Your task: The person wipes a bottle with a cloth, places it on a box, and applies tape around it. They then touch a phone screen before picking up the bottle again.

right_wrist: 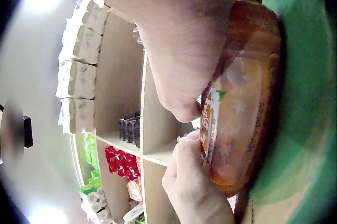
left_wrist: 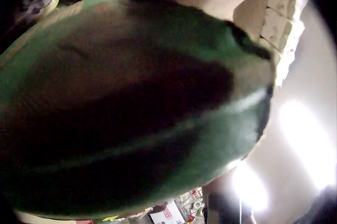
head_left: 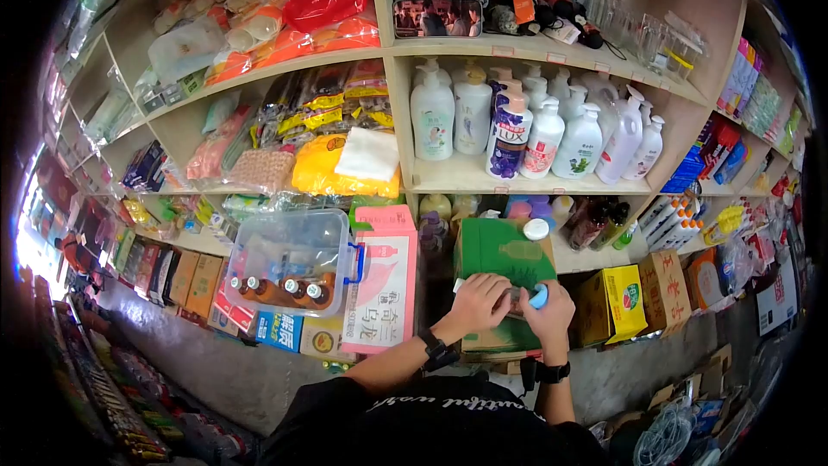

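Observation:
An amber bottle with a label [right_wrist: 237, 124] lies on its side over a green carton [head_left: 483, 246]. My left hand [head_left: 483, 303] pinches near its label, its fingers bent, beside a small white piece [head_left: 459, 285]. Around the other end of the bottle curls my right hand [head_left: 548, 311], with a light blue item [head_left: 539, 296] at its thumb. The right wrist view has the right hand [right_wrist: 184, 34] above and the left hand [right_wrist: 195, 182] below, both at the bottle. Green carton surface [left_wrist: 131, 103] fills most of the left wrist view.
A white-capped container [head_left: 536, 229] stands on the carton's back part. To the left, a clear plastic bin [head_left: 289, 246] with several brown bottles sits beside a pink box [head_left: 379, 289]. Pump bottles [head_left: 543, 138] line the shelf behind; a yellow box [head_left: 623, 302] is at the right.

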Action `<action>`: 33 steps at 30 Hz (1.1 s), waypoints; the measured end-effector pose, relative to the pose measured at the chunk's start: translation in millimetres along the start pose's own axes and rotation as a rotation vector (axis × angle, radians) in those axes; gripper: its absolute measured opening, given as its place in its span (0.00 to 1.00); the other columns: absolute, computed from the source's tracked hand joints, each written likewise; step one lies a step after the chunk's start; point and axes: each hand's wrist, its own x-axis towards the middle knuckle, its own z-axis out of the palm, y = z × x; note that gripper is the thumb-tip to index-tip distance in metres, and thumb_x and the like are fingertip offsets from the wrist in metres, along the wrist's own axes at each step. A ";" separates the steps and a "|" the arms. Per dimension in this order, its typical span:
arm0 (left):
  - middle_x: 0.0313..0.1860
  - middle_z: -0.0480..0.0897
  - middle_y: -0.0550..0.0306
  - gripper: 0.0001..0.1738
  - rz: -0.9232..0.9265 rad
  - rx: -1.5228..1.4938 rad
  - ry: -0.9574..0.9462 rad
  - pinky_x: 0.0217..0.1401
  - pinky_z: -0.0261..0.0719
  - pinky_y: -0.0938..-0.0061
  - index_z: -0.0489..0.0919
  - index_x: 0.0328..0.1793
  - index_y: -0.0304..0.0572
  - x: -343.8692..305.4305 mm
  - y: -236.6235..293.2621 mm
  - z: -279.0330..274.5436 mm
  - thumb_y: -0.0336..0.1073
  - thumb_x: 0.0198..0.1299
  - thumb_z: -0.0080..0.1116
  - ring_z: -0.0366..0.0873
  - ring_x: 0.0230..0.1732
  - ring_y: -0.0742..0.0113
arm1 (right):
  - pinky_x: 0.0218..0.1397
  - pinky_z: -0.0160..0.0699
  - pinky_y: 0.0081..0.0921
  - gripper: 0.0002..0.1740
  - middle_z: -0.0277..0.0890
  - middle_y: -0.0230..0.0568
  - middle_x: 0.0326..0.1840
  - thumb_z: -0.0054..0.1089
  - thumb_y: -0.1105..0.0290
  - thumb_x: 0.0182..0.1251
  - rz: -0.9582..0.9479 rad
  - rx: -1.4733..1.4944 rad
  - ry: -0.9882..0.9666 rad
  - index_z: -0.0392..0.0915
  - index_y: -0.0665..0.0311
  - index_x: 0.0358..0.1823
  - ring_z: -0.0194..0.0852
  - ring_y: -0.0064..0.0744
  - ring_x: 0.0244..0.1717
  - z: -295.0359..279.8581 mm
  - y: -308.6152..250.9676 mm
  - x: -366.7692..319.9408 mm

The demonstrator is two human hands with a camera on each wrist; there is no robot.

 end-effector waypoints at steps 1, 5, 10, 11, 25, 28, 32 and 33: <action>0.46 0.87 0.49 0.12 0.015 -0.003 0.025 0.53 0.82 0.59 0.82 0.47 0.38 1.2 0.6 0.3 0.32 0.59 0.68 0.86 0.47 0.49 | 0.38 0.83 0.47 0.22 0.83 0.49 0.33 0.81 0.53 0.57 0.002 0.007 0.001 0.81 0.61 0.38 0.85 0.55 0.35 0.3 0.3 0.6; 0.46 0.87 0.49 0.12 0.019 0.005 0.029 0.53 0.82 0.58 0.82 0.47 0.38 0.1 -0.6 2.3 0.31 0.58 0.67 0.86 0.47 0.49 | 0.39 0.83 0.46 0.22 0.84 0.48 0.34 0.81 0.53 0.57 0.002 0.013 0.003 0.82 0.61 0.38 0.85 0.55 0.36 -1.9 -2.9 2.4; 0.46 0.87 0.50 0.12 0.006 0.008 0.015 0.54 0.83 0.58 0.83 0.48 0.39 -1.2 0.4 3.7 0.32 0.59 0.68 0.86 0.47 0.49 | 0.39 0.84 0.47 0.22 0.85 0.48 0.34 0.82 0.53 0.57 0.002 0.025 0.015 0.82 0.61 0.38 0.86 0.55 0.36 -2.9 -2.7 1.7; 0.46 0.87 0.50 0.11 0.004 0.015 0.015 0.54 0.83 0.58 0.83 0.47 0.39 -0.9 -0.6 3.1 0.32 0.59 0.68 0.86 0.47 0.49 | 0.39 0.84 0.46 0.22 0.85 0.48 0.34 0.81 0.52 0.57 0.000 0.015 0.012 0.82 0.61 0.38 0.86 0.55 0.36 -2.1 -3.2 2.8; 0.45 0.88 0.50 0.11 0.000 0.021 0.020 0.53 0.83 0.59 0.83 0.46 0.39 0.3 -0.4 3.0 0.32 0.59 0.68 0.86 0.47 0.50 | 0.40 0.84 0.46 0.22 0.85 0.50 0.33 0.80 0.53 0.58 0.017 0.015 -0.012 0.83 0.62 0.38 0.86 0.55 0.35 -5.5 -6.3 3.9; 0.45 0.88 0.50 0.11 -0.003 0.019 0.027 0.53 0.83 0.59 0.84 0.47 0.39 -0.7 -0.6 4.7 0.33 0.59 0.68 0.86 0.47 0.50 | 0.40 0.84 0.47 0.22 0.84 0.50 0.33 0.80 0.53 0.58 0.016 0.015 -0.011 0.83 0.63 0.38 0.86 0.56 0.36 -5.5 -5.6 3.3; 0.47 0.90 0.50 0.11 -0.015 0.033 0.025 0.54 0.86 0.57 0.87 0.48 0.38 -3.6 -3.9 7.0 0.35 0.64 0.67 0.89 0.49 0.51 | 0.42 0.85 0.48 0.21 0.85 0.51 0.35 0.80 0.54 0.58 0.038 0.011 -0.035 0.83 0.61 0.41 0.86 0.58 0.38 -5.6 -6.1 3.9; 0.47 0.90 0.50 0.11 -0.017 0.035 0.029 0.54 0.86 0.57 0.87 0.48 0.38 -3.0 -3.9 6.2 0.35 0.64 0.67 0.89 0.49 0.51 | 0.42 0.85 0.48 0.21 0.85 0.51 0.35 0.80 0.54 0.58 0.034 0.010 -0.036 0.83 0.61 0.41 0.86 0.58 0.38 -5.7 -6.5 4.4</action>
